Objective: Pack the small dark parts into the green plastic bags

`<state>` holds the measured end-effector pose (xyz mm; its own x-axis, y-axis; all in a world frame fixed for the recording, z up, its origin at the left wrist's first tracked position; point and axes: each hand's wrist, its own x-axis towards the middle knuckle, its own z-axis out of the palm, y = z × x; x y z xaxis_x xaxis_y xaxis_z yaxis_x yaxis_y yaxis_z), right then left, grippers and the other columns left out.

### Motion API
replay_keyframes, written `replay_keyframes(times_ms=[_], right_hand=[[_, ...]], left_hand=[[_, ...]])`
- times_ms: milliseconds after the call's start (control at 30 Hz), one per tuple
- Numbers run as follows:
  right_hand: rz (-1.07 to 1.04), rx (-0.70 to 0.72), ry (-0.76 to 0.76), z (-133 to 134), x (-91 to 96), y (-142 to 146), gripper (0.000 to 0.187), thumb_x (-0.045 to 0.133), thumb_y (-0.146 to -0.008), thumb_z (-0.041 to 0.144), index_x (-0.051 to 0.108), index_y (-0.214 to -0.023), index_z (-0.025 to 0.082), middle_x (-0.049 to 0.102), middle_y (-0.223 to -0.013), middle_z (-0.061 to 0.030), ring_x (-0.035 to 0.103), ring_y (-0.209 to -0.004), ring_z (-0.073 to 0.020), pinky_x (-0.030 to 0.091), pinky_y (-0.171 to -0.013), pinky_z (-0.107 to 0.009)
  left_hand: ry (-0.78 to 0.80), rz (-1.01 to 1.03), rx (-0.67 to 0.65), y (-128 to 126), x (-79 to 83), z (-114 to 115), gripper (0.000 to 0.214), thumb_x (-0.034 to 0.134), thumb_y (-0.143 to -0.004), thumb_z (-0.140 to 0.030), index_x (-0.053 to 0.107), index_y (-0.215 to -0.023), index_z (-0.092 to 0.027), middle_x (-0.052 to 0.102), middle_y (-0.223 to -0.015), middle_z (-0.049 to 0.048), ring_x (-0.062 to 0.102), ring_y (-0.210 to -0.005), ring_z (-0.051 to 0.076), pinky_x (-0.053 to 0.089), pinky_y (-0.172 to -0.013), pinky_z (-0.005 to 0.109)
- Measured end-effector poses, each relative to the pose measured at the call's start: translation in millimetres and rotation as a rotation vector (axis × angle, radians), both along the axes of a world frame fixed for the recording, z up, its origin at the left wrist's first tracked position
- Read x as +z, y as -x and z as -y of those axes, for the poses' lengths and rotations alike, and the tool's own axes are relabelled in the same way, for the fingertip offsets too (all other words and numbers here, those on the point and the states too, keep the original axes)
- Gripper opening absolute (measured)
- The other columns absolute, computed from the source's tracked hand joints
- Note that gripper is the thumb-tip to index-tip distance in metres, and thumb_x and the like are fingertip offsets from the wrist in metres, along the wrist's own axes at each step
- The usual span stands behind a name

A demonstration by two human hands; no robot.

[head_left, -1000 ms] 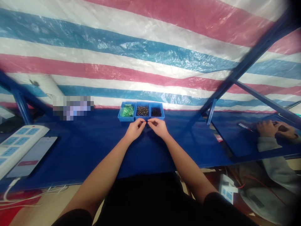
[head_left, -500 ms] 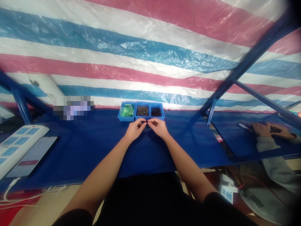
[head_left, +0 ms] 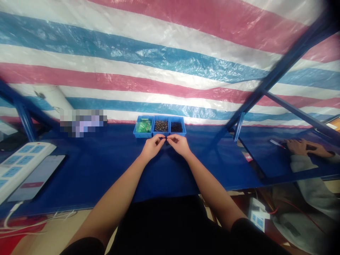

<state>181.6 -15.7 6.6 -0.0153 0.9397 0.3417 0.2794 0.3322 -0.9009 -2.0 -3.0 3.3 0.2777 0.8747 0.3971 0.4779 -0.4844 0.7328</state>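
Observation:
My left hand and my right hand meet fingertip to fingertip above the blue table, both pinched closed. Between them is something tiny and dark, too small to name. Just beyond my fingers stand three blue bins side by side. Green, translucent pieces lie in the left bin. Small brass-and-dark metal parts fill the middle one. The right bin holds small black parts.
On the left of the blue table lie a white power strip and a phone with a cable. A blue metal frame rises at right. Beyond it are another person's hands. A striped tarp hangs behind.
My hands keep nearly the same place and pinch. The view has shifted very slightly; the bins and their contents look the same.

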Motion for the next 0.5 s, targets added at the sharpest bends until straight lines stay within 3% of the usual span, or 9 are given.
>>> replay_keyframes(times_ms=[100,300,500], right_hand=[[0.012,0.008,0.004,-0.4,-0.7,-0.1,0.021,0.066,-0.080,0.036,0.073,-0.092,0.020,0.074,-0.089,-0.0050,0.068,-0.072,-0.0171,0.056,-0.068,-0.030],[0.035,0.010,0.010,0.8,0.3,0.7,0.022,0.066,-0.080,0.038,0.073,-0.092,0.021,0.074,-0.087,-0.0043,0.068,-0.072,-0.0168,0.056,-0.067,-0.029],[0.007,0.009,0.012,1.2,1.3,0.5,0.022,0.066,-0.080,0.038,0.073,-0.091,0.020,0.074,-0.087,-0.0048,0.068,-0.073,-0.0175,0.056,-0.069,-0.030]], left_hand=[[-0.009,-0.018,0.004,0.4,-1.2,-1.0,0.029,0.051,-0.091,-0.045,0.065,-0.101,-0.021,0.054,-0.060,-0.0047,0.051,-0.055,0.011,0.042,-0.061,0.023],[0.019,-0.030,0.008,-0.4,-2.6,-1.8,0.031,0.049,-0.092,-0.047,0.065,-0.099,-0.021,0.064,-0.071,-0.0013,0.057,-0.060,0.013,0.044,-0.062,0.024],[0.005,-0.025,0.001,-0.3,-2.1,-1.1,0.029,0.053,-0.090,-0.044,0.063,-0.107,-0.023,0.055,-0.059,-0.0054,0.053,-0.055,0.012,0.044,-0.062,0.023]])
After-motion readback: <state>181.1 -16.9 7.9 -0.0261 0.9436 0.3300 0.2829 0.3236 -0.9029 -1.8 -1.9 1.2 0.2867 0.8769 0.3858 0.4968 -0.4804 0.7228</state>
